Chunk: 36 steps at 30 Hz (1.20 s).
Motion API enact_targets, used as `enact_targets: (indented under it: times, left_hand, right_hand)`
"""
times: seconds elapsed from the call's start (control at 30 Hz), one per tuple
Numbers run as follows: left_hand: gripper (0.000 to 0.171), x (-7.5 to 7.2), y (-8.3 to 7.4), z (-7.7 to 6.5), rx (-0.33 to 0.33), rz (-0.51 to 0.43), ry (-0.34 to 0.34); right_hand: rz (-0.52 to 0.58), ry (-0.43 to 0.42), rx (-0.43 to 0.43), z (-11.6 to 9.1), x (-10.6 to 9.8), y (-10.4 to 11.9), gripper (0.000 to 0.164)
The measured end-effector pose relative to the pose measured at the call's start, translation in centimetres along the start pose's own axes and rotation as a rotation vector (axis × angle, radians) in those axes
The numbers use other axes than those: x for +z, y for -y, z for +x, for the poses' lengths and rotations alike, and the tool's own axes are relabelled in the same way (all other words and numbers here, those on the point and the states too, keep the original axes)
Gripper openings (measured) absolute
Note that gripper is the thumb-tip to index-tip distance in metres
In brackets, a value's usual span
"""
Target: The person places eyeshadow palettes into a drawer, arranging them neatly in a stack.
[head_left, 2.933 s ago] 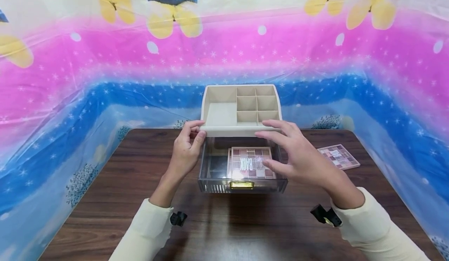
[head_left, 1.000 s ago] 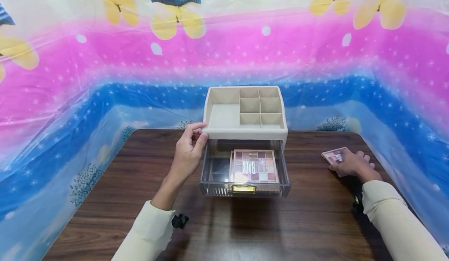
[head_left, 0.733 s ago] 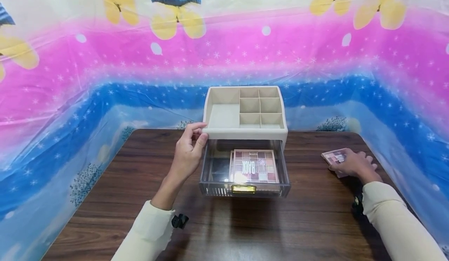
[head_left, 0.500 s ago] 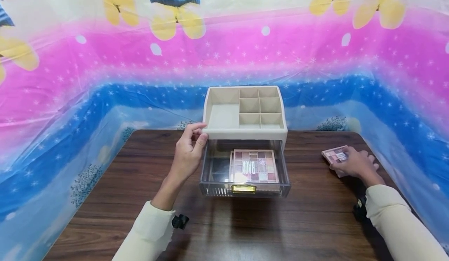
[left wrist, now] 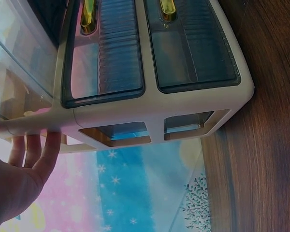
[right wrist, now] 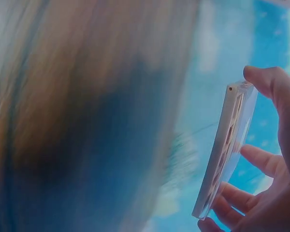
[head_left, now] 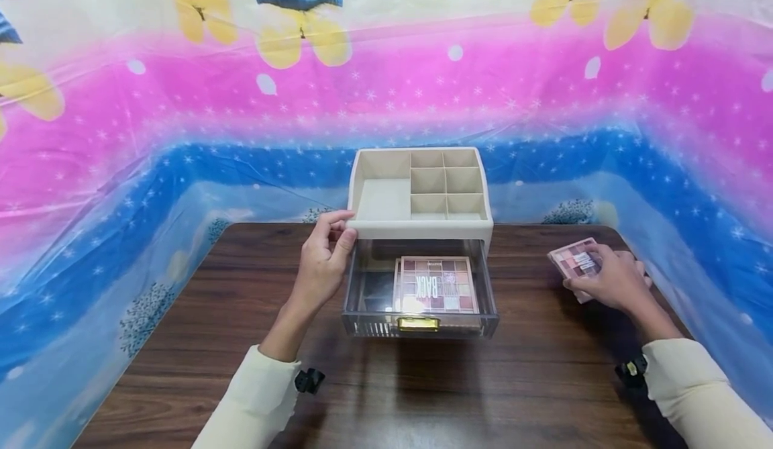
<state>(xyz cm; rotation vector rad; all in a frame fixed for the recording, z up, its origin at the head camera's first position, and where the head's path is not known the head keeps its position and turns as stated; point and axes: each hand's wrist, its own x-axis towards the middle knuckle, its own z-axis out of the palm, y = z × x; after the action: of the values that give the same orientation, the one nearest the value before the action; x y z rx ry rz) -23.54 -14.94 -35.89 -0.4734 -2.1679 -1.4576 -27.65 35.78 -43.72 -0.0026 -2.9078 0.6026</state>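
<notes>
My left hand (head_left: 321, 261) holds the left front edge of a cream drawer organizer (head_left: 423, 229), thumb in front and fingers at its side; the left wrist view shows fingers curled behind the frame (left wrist: 106, 116). The top clear drawer (head_left: 374, 325) is pulled out, and eyeshadow palettes (head_left: 437, 284) lie stacked in its right part. At the right, my right hand (head_left: 616, 278) grips another eyeshadow palette (head_left: 574, 258) by its edges, tilted above the table. In the right wrist view this palette (right wrist: 224, 150) appears edge-on between thumb and fingers.
The organizer stands at the back middle of a brown wooden table (head_left: 253, 368). Its top tray (head_left: 383, 197) has one large compartment and several small ones. Two lower drawers (left wrist: 106, 58) with gold handles are pushed in. A patterned cloth (head_left: 386, 86) hangs behind and beside the table.
My right hand has left the organizer's front, reached to the palette on the right, and lifted it off the table. My left hand has stayed on the organizer.
</notes>
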Motion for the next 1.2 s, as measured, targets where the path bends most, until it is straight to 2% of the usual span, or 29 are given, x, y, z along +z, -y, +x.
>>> enact_targets:
  times: [0.2, 0.6, 0.9, 1.2]
  left_hand:
    - [0.029, 0.0, 0.0, 0.0, 0.003, -0.006, -0.005]
    - [0.03, 0.1, 0.0, 0.0, -0.013, -0.012, 0.005]
    - [0.03, 0.2, 0.1, 0.0, -0.009, -0.002, -0.008]
    - [0.03, 0.1, 0.1, 0.1, -0.014, -0.012, -0.001]
  right_hand:
    - [0.054, -0.12, -0.11, -1.7, -1.9, 4.2, 0.088]
    - [0.214, -0.229, -0.246, -4.4, -5.5, 12.3, 0.095]
    - [0.292, -0.234, -0.398, -6.8, -7.8, 19.5, 0.095]
    - [0.27, -0.159, -0.575, -7.6, -7.3, 23.7, 0.094]
